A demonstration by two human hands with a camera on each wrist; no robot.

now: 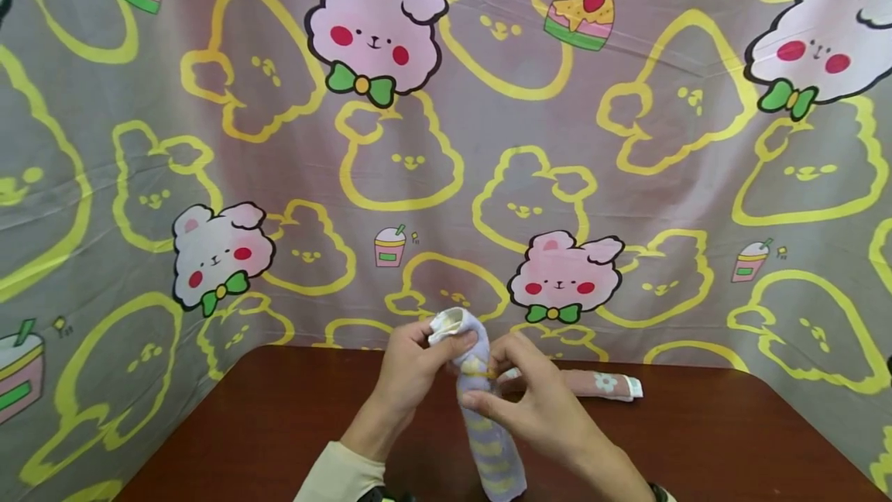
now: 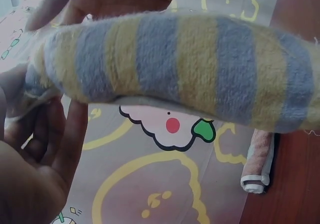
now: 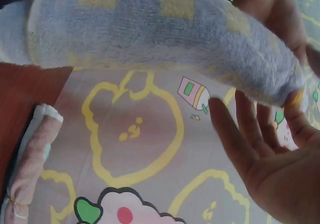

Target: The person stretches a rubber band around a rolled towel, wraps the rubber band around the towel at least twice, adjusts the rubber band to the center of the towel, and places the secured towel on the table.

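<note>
A rolled towel (image 1: 491,448) with lilac and yellow stripes stands slightly tilted between both hands above the table. My left hand (image 1: 407,370) grips its upper end, where the roll is bent over with its pale edge showing. Around the upper part of the roll runs a thin yellow rubber band (image 1: 476,373). My right hand (image 1: 543,401) holds this band at the towel's right side with a curled finger, thumb near the roll's front. In the right wrist view the band (image 3: 297,97) shows at one fingertip, the other fingers spread. The left wrist view shows the striped side (image 2: 160,59).
Behind the right hand, a pink rolled towel (image 1: 588,383) with a flower and white edge lies on the dark reddish-brown table (image 1: 279,424). A band circles this roll (image 3: 17,202) too. A patterned cartoon curtain (image 1: 446,231) hangs along the table's back and sides.
</note>
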